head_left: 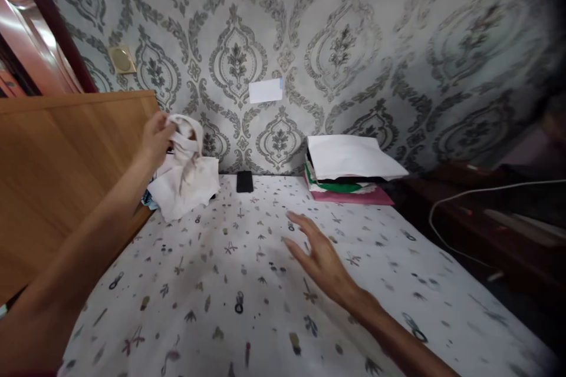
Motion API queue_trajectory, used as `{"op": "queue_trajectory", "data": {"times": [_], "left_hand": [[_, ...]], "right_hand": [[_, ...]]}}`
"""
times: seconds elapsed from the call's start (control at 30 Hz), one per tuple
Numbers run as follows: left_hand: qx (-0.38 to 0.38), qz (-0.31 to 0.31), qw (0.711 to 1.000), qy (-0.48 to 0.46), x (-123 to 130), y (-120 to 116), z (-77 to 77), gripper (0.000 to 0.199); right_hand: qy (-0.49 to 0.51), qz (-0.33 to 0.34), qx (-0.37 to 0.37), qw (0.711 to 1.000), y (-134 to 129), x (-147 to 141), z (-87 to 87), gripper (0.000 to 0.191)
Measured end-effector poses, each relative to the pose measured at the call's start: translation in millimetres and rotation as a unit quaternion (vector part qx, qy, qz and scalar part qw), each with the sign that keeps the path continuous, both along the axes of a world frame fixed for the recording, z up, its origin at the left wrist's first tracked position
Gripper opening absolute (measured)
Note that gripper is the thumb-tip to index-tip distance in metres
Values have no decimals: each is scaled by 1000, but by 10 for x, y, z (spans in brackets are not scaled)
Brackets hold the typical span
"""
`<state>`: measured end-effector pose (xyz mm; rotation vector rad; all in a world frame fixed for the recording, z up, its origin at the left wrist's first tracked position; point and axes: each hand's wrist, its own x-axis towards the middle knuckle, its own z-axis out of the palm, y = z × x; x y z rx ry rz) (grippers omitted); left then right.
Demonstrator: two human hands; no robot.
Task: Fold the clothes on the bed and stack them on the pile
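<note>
hands (319, 256): bare | left forearm (95, 221): bare | right forearm (389, 325): bare | left sleeve (33, 372): dark red

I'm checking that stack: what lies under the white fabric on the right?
Under the white fabric, edges of a black layer, a green layer, another white layer and, lowest, a pink layer show. The rest is covered; I can't identify each piece.

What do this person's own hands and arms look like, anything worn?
The left hand and right hand are ungloved, with no watch or bracelet visible on the wrists. The forearms look bare; a dark reddish patch at the bottom-left edge may be a sleeve.
</note>
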<state>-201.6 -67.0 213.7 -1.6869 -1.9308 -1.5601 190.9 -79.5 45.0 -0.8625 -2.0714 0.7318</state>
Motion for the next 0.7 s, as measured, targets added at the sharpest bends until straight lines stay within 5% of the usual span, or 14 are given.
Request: {"op": "queue_trajectory", "data": {"times": [0.07, 0.17, 0.27, 0.33, 0.47, 0.6, 0.7], "left_hand": [[-48, -103, 993, -40, 524, -156, -90, 25], [-146, -305, 939, -66, 1248, -456, -312, 24], [-155, -382, 910, -47, 1686, -728, -607, 26], [-125, -378, 917, -38, 1808, -859, -878, 35], [-164, -285, 944, 11, 1797, -990, -1580, 67], [-236, -149, 957, 78, 1564, -934, -2122, 39], [-252, -99, 963, 12, 1285, -830, -2235, 19]], "right_hand": [[31, 6, 32, 999, -122, -356, 257, 69], [64, -15, 70, 995, -183, -704, 461, 82], [79, -17, 46, 996, -143, -735, 428, 47], [93, -5, 34, 995, -139, -624, 352, 27], [129, -18, 79, 988, -253, -342, 340, 25], [197, -61, 125, 971, -378, -114, 601, 21], [260, -120, 149, 946, -421, 74, 869, 16]]}}
